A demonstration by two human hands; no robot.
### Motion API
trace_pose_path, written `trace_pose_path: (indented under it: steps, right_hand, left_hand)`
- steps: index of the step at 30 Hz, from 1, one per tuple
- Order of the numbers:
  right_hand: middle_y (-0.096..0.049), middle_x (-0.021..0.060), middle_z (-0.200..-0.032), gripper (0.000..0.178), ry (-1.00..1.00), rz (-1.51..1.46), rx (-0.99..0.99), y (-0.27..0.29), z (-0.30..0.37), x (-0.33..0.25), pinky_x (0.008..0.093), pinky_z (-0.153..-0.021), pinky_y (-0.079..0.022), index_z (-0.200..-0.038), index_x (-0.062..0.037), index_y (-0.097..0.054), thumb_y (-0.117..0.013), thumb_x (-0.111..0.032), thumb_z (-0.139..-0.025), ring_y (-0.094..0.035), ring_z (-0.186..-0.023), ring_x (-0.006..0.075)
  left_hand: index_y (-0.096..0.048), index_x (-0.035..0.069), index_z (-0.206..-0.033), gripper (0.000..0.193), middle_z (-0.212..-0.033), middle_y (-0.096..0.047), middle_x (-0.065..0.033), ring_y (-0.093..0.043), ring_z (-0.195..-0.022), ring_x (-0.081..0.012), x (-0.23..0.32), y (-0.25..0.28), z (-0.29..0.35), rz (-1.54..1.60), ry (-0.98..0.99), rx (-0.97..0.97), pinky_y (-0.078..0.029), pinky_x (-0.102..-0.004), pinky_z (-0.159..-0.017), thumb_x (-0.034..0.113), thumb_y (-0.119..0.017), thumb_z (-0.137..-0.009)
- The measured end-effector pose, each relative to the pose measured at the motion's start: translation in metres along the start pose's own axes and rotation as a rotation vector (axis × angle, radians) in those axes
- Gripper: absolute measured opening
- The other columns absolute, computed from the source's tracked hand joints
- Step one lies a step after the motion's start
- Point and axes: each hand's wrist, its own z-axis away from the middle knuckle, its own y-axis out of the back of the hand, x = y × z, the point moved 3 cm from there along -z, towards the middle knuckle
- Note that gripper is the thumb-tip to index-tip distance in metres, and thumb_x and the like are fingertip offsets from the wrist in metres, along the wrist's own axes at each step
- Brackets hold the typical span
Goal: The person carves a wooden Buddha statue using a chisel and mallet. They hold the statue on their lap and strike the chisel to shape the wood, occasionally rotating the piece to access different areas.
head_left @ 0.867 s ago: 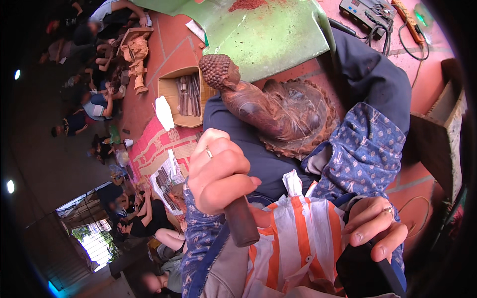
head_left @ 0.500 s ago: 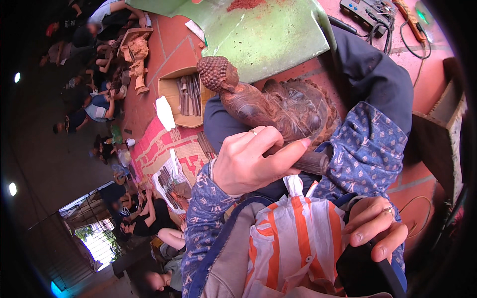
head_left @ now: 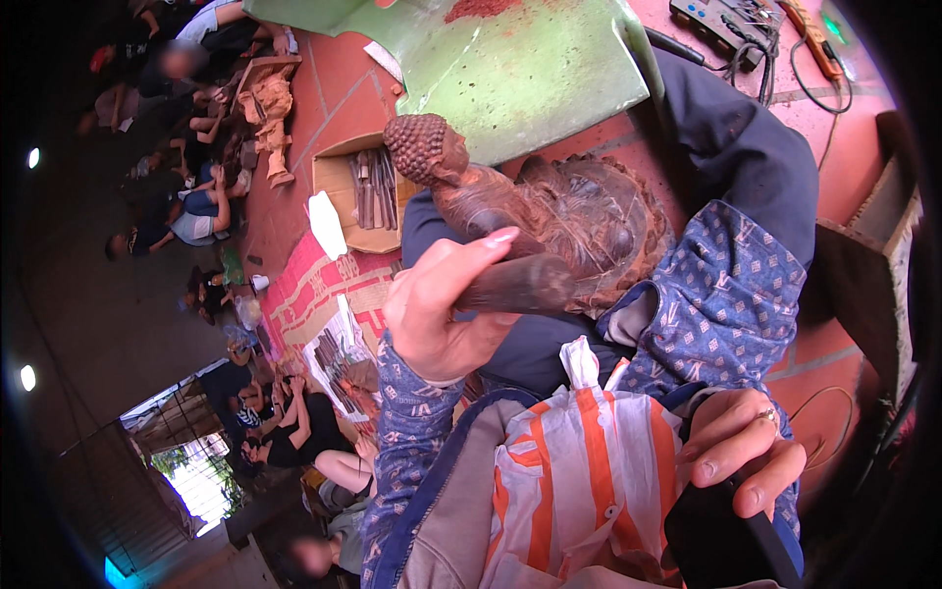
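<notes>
Across my lap lies a carved wooden Buddha statue (head_left: 500,201), its curled-hair head toward the upper left. My left hand (head_left: 442,304) is closed round a thick, dark wooden stick (head_left: 525,285), whose round end points right, in front of the statue's body. My right hand (head_left: 741,452), with a ring on one finger, is at the lower right. Its bent fingers rest on a black object (head_left: 721,540) whose kind I cannot make out. A patterned blue sleeve (head_left: 721,285) lies beside the statue, its cuff opening showing grey lining.
A cardboard box (head_left: 345,211) of chisels stands left of the statue, with more tools (head_left: 339,368) on paper over a red mat (head_left: 314,285). Ahead is a green sheet (head_left: 520,93) with red wood dust. Upper right: a control box (head_left: 721,29) with cables. People sit at left.
My left hand has moved left and turned, palm side now more in view. The wooden stick has swung up and left, away from the blue cuff. My right hand stays put.
</notes>
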Motion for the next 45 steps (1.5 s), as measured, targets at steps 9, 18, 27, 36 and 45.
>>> trace_pose_path:
  steps: [9,18,27,36,45]
  right_hand:
    - [-0.062,0.0198,-0.111,0.034,-0.025,-0.007,-0.035,-0.001,-0.003,-0.002,0.0268,-0.067,-0.053,-0.116,-0.0132,-0.056,-0.057,-0.037,-0.092,-0.062,-0.088,0.0269]
    - [-0.061,0.0198,-0.111,0.035,-0.023,0.003,-0.052,-0.001,0.002,-0.005,0.0255,-0.066,-0.052,-0.117,-0.0136,-0.055,-0.056,-0.039,-0.092,-0.063,-0.089,0.0265]
    - [-0.062,0.0187,-0.111,0.039,-0.037,0.042,-0.021,0.0,-0.002,-0.009,0.0249,-0.062,-0.052,-0.119,-0.014,-0.055,-0.059,-0.04,-0.09,-0.063,-0.088,0.0249]
    - [-0.062,0.0183,-0.11,0.041,-0.041,0.063,-0.001,0.004,0.0,-0.011,0.0245,-0.063,-0.052,-0.12,-0.0142,-0.054,-0.063,-0.038,-0.087,-0.064,-0.087,0.0251]
    - [-0.062,0.0205,-0.11,0.039,-0.021,0.063,0.028,0.005,-0.004,-0.008,0.0243,-0.066,-0.054,-0.119,-0.012,-0.055,-0.062,-0.036,-0.089,-0.064,-0.088,0.0254]
  left_hand:
    - [-0.041,-0.003,-0.124,0.06,-0.072,-0.046,-0.0061,-0.039,-0.053,-0.0074,-0.017,0.034,0.03,0.09,0.3,0.551,-0.031,-0.0194,-0.046,0.049,-0.047,-0.095]
    - [-0.068,0.015,-0.107,0.044,-0.068,-0.048,0.0,-0.054,-0.059,-0.0154,0.002,-0.043,-0.013,-0.246,-0.166,-0.36,-0.044,-0.0294,-0.05,0.032,-0.074,-0.067]
    - [-0.068,0.02,-0.105,0.04,-0.064,-0.04,0.0014,-0.05,-0.054,-0.0138,0.007,-0.056,-0.03,-0.257,-0.222,-0.373,-0.042,-0.0294,-0.046,0.039,-0.069,-0.07]
    - [-0.063,0.018,-0.088,0.033,-0.071,-0.042,-0.0002,-0.046,-0.063,-0.0169,-0.002,-0.068,-0.024,-0.213,-0.419,-0.511,-0.035,-0.0318,-0.058,0.047,-0.062,-0.072]
    - [-0.039,0.009,-0.059,0.055,-0.061,-0.035,-0.0041,-0.042,-0.055,-0.0234,-0.011,-0.031,-0.024,-0.064,-0.357,-0.514,-0.033,-0.0354,-0.056,0.057,-0.042,-0.087]
